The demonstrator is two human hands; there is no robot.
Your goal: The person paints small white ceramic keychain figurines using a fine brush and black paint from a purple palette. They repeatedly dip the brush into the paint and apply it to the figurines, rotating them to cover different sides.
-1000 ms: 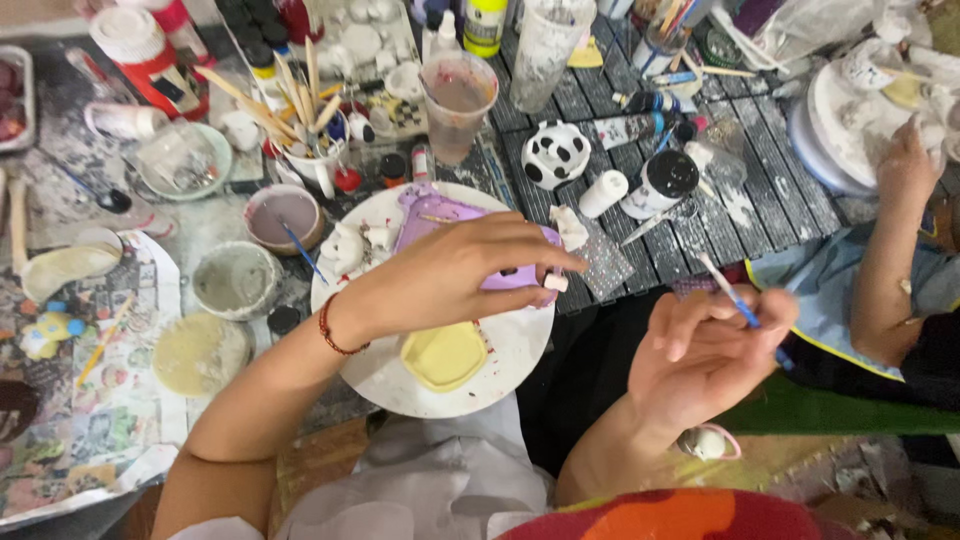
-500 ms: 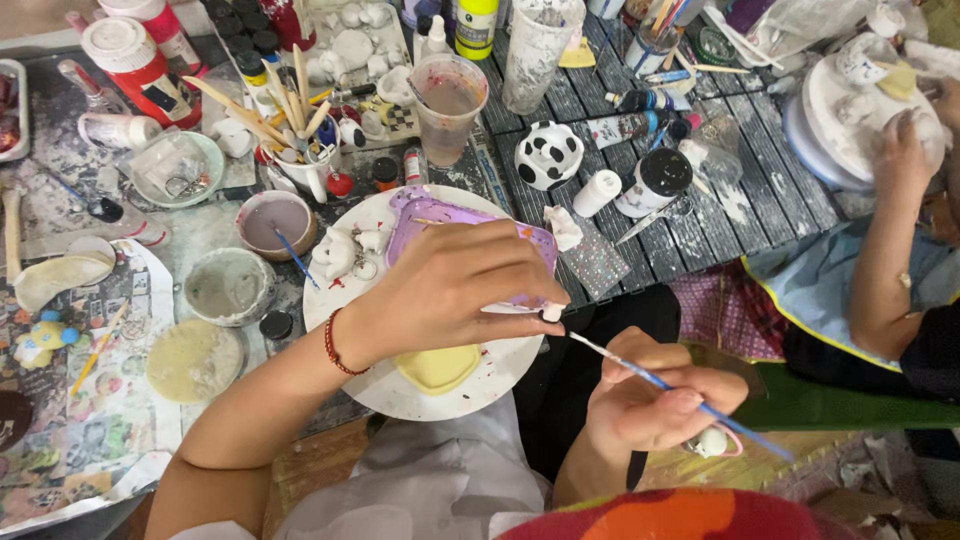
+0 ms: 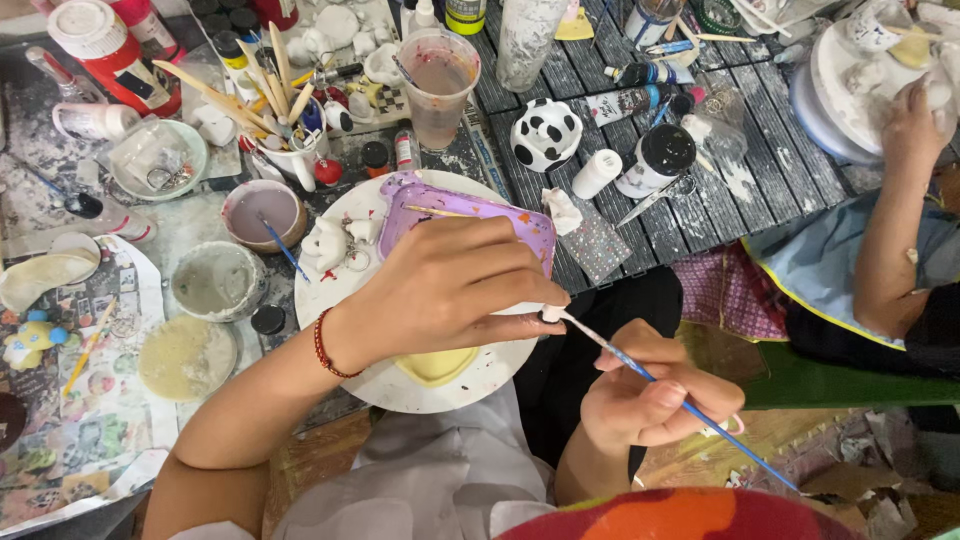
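A tiny white figure (image 3: 549, 312) is pinched in the left hand (image 3: 455, 290) above the white plate (image 3: 480, 365). A thin blue paintbrush (image 3: 655, 380) is gripped by the right hand (image 3: 655, 400). The figure looks light and breakable, so it is best held gently by its sides.

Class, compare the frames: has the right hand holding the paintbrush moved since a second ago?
Yes. The right hand has moved toward the white plate, bringing the paintbrush tip up to the small white piece in the left hand.

Small white piece (image 3: 549, 313) mostly hidden
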